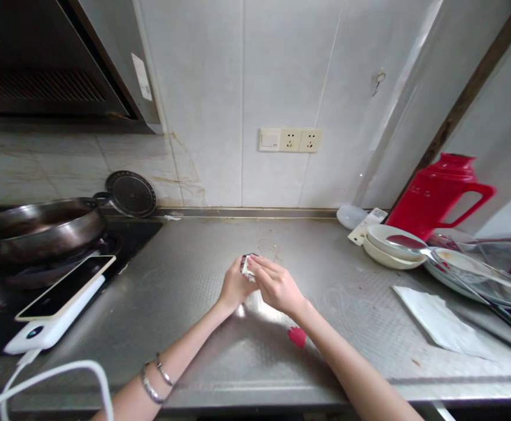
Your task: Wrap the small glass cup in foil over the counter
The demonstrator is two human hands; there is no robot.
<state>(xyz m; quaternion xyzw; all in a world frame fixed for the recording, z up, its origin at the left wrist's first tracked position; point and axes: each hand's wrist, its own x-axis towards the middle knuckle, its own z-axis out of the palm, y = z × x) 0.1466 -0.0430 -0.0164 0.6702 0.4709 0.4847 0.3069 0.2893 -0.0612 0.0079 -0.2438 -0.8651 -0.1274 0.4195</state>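
Above the middle of the steel counter, both my hands meet around a small dark-and-white object [245, 266]. Its kind is hard to make out, since fingers cover most of it; the part that shows has a dark edge and a crumpled, whitish side like tissue or foil. My left hand [232, 287], closed, grips it from the left. From the right, my right hand [279, 287] is closed over it, fingers pressed together on the white part. A small red piece [297, 336] lies on the counter by my right forearm.
A steel pan [75, 219] sits on the black stove at left, beside a phone [69, 286] on a white cabled device [54, 333]. At right are stacked bowls [387, 254], a ladle [426, 252], a plate [448, 275], a white tissue [442, 321] and a red thermos [435, 196].
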